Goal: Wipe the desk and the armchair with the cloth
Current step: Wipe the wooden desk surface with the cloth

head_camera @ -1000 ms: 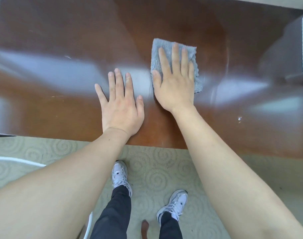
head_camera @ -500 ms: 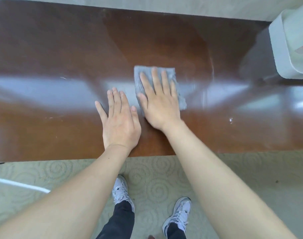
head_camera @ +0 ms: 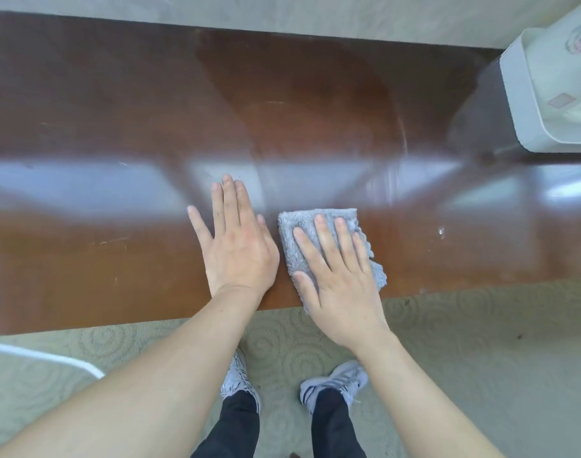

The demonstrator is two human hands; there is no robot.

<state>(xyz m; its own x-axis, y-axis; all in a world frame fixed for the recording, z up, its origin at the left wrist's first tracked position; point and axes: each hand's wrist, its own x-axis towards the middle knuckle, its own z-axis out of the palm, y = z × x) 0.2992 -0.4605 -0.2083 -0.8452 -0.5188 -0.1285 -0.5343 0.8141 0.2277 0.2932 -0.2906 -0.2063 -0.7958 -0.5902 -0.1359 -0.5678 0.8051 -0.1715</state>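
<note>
The glossy brown desk [head_camera: 117, 127] fills the upper half of the head view. A folded grey cloth [head_camera: 295, 239] lies on it close to the near edge. My right hand [head_camera: 335, 282] presses flat on the cloth with fingers spread, its heel past the desk edge. Just left of the cloth, my left hand [head_camera: 236, 246] rests flat on the bare wood, fingers together, holding nothing. No armchair is in view.
A white box-like appliance [head_camera: 547, 87] stands on the desk at the far right. A pale wall runs behind the desk. Patterned carpet [head_camera: 481, 358] lies below, with my two shoes and a white cable [head_camera: 51, 357] at the lower left.
My right hand has drawn the cloth from the middle of the desk back toward the near edge. The left hand has stayed flat in about the same spot.
</note>
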